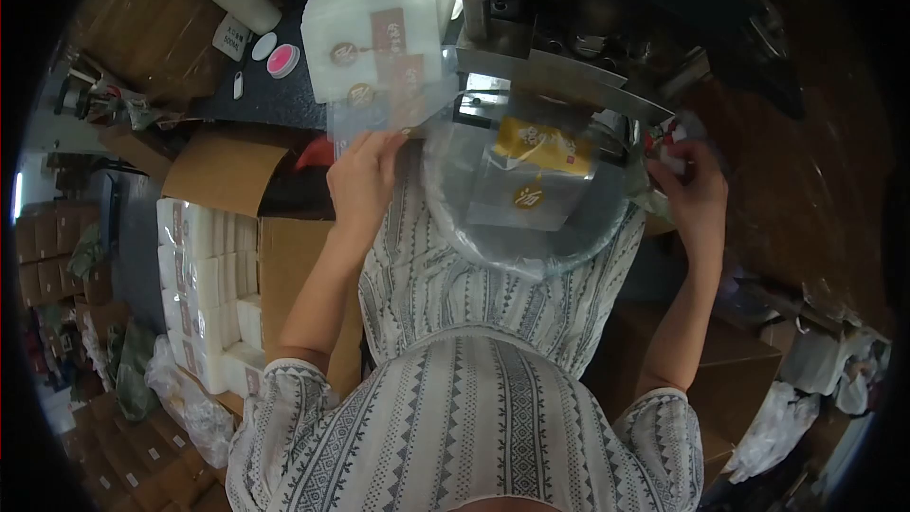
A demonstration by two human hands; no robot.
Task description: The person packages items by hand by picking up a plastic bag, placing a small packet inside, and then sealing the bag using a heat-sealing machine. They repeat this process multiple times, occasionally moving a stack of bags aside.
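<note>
Patterned grey-and-white cloth clothing point(464, 398) is closest to the camera, and over the lap sits one round basin lined with clear plastic point(455, 218). On it lies one clear plastic pouch with a yellow band point(545, 147); the band has white Chinese-style characters, too blurry for me to read, plus a round gold emblem below.

Left hand point(363, 175) is pinching the lower edge of one translucent pouch with a brown label point(374, 117), just in front of a pile of white pouches with brown labels point(374, 24) (overlapped too much to count). Right hand point(697, 185) has its fingers curled in at a crumpled red, white and green bit of packaging point(661, 137); can't tell if it's actually gripped.

Behind the basin there's a silver metal machine point(559, 78). On the dark bench point(299, 100): one small open tub of pink stuff point(282, 60), one round white lid point(263, 45), and a white label reading "500ML" point(230, 36). One open brown cardboard box point(308, 275) holds white packs point(199, 275).
</note>
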